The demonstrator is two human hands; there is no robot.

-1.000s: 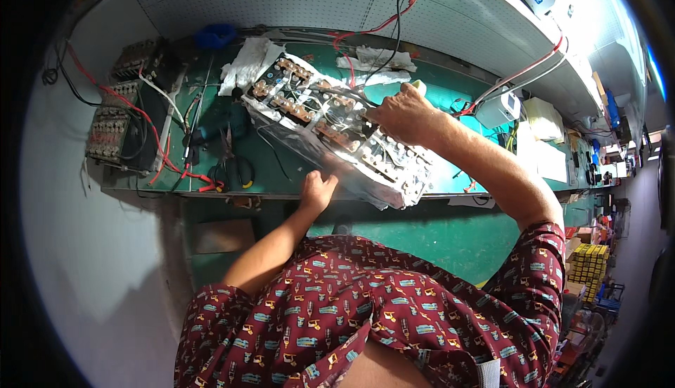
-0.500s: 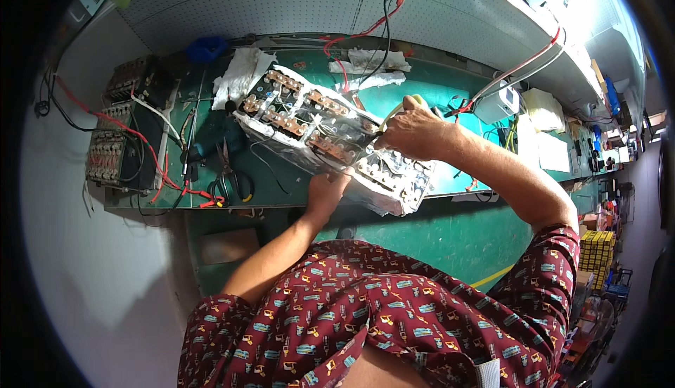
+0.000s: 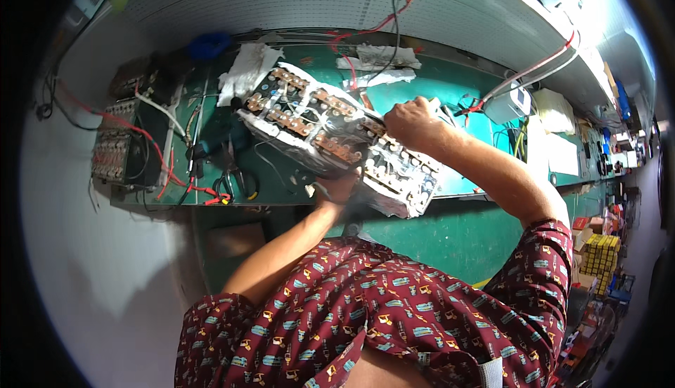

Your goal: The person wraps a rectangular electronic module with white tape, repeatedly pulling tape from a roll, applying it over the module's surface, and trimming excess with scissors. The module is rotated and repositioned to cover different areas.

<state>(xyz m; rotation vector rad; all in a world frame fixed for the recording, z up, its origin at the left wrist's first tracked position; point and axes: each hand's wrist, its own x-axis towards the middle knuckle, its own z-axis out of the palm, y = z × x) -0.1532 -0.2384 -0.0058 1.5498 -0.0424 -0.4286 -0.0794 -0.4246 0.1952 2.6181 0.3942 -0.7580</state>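
Note:
A long battery pack with copper bars, bolt heads and thin wires on top lies slantwise on the green bench. Clear film and white padding wrap its sides. My right hand is closed above its far edge, right of the middle. A tool with a pale yellow-green handle pokes out of that fist; its kind is hidden. My left hand is at the near side of the pack, by the film. It is blurred, and its fingers are hidden. A pale scrap shows beside it.
Scissors and a dark teal power tool lie left of the pack. A second battery block with red and black cables stands at far left. White sheets lie behind; a white box device stands at right.
My right hand has drawn slightly up and away from the pack's top. My left hand has dropped a little lower along the near side. The whole view has shifted slightly.

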